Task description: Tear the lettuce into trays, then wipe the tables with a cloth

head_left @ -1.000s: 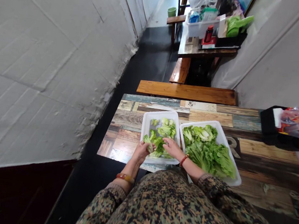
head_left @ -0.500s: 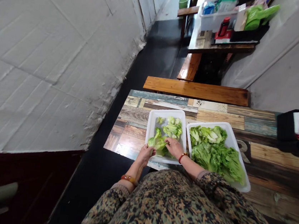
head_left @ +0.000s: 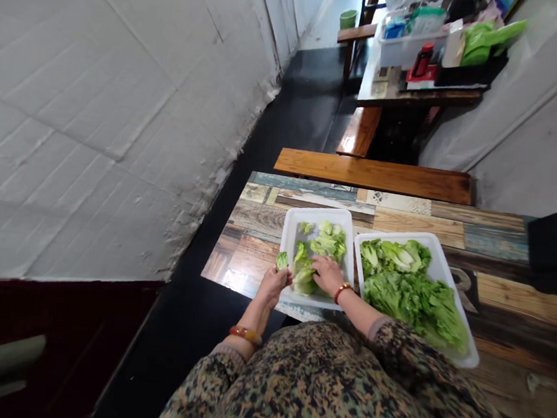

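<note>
A small piece of green lettuce leaf stands up from my left hand, pinched between thumb and fingers at the near left corner of the left white tray. My right hand is over that tray, its fingers stretched out and touching the torn lettuce near the front; the fingertips are partly hidden among the leaves. More pale lettuce pieces lie toward the tray's far side. To the right, a second white tray holds a heap of larger lettuce leaves.
Both trays rest on a table with a patchwork wood top. A black container stands at the table's right. Beyond lie a wooden bench and another table with a loaded plastic bin. A white wall rises on the left.
The leaf stretched between both hands is now apart: a small piece stays in my left hand, while my right hand has opened over the lettuce in the tray. The view has shifted slightly.
</note>
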Motion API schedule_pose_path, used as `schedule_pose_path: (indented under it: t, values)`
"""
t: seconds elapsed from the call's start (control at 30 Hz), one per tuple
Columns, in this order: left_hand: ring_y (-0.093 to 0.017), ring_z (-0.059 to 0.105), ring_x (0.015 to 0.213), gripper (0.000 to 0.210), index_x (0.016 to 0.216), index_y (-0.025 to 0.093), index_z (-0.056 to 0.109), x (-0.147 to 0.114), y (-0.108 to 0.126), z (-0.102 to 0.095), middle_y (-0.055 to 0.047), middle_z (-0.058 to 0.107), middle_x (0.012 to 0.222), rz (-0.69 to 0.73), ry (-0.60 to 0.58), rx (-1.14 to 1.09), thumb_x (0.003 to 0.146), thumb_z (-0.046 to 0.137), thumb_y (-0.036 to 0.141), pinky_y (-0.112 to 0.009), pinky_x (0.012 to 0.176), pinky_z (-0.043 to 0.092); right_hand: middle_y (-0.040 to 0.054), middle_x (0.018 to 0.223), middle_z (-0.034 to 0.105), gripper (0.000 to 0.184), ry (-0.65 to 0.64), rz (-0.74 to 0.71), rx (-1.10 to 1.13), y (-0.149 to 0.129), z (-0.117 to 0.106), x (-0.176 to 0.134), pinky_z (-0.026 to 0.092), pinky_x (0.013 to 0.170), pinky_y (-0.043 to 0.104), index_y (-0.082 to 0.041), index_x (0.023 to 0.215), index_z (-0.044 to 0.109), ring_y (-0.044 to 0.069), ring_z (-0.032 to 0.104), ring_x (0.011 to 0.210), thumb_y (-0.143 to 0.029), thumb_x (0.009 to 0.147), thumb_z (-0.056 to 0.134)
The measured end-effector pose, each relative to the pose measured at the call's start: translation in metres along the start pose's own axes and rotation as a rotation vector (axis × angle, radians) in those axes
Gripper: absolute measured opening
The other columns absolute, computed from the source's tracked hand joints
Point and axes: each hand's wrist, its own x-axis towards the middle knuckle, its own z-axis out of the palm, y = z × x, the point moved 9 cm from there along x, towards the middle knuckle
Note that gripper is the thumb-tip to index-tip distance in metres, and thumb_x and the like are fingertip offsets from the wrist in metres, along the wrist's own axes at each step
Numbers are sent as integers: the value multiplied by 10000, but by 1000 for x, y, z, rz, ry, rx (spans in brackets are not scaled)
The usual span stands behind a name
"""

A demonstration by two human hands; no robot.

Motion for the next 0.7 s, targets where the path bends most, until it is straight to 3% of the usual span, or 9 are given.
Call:
schedule_pose_path:
  t: [0.13,0.27,0.4,0.53,0.63,0.7]
  values:
    - [-134,631,650,312,835,155,584,2,6,-7,-40,665,757,39,19,10,606,764,267,-260,622,488,60,1177,654,224,17,-17,125,8,-24,2,414,981,381,-200,1001,678,222,566,1106,-214,804,572]
    - [-152,637,806,341,885,155,636,6,22,7,-86,688,969,101,-37,34,603,778,284,-247,687,466,30,961,704,269,14,-4,216,10,-46,1,488,804,310,-174,1035,657,186,634,857,-313,853,516]
    - [-194,638,899,426,987,162,648,-1,33,46,-96,699,1026,120,-249,89,618,800,311,-284,772,468,13,869,688,242,0,-47,287,-4,-58,3,469,760,289,-173,964,669,177,610,795,-323,840,524]
    - [-224,639,945,528,1058,155,645,-16,28,79,-94,701,1039,102,-485,153,581,847,261,-305,829,477,21,878,689,202,9,-86,310,-20,-64,9,452,784,297,-188,912,678,182,608,818,-288,841,517]
    - [-225,655,892,542,1048,139,648,-20,18,81,-88,711,978,56,-514,130,555,859,218,-297,781,498,21,855,702,249,71,-43,337,-17,-74,11,457,771,292,-201,910,682,177,623,800,-286,885,449]
    - [-222,669,848,556,1051,141,641,-18,10,71,-81,718,942,-10,-465,63,544,860,199,-302,751,514,17,805,706,286,202,66,361,-2,-88,7,468,731,291,-205,954,678,177,628,751,-302,906,413]
